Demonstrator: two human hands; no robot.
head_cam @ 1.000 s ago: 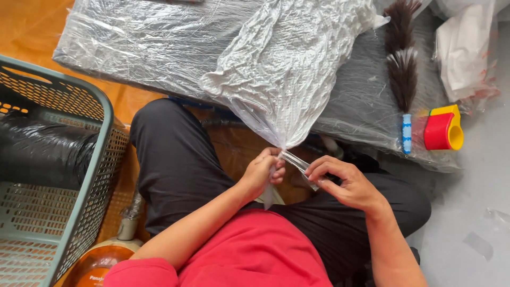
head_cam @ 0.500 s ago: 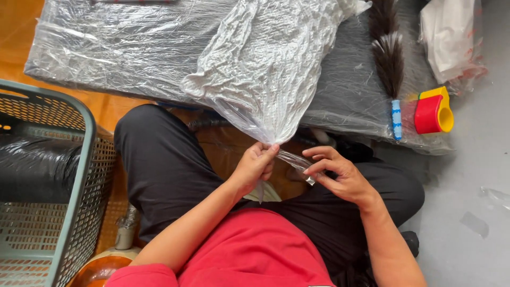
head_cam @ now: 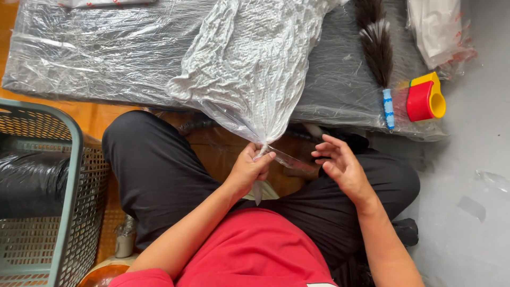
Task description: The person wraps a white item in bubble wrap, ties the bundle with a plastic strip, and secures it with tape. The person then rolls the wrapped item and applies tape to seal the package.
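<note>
Left hand [head_cam: 248,171] fingers pinch plastic bag [head_cam: 249,64] neck; right hand [head_cam: 340,167] fingers spread; basket [head_cam: 71,175] left.

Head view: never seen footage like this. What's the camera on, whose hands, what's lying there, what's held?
There is no machine here. The single camera is worn on a person's head and looks down at their lap; they sit cross-legged in a red shirt and dark trousers. The left hand pinches the gathered neck of a clear plastic bag holding white fabric. The right hand is open, fingers touching the bag's clear loose end. Ahead lies a plastic-covered board with a dark brush. A green mesh basket stands on the left.
</note>
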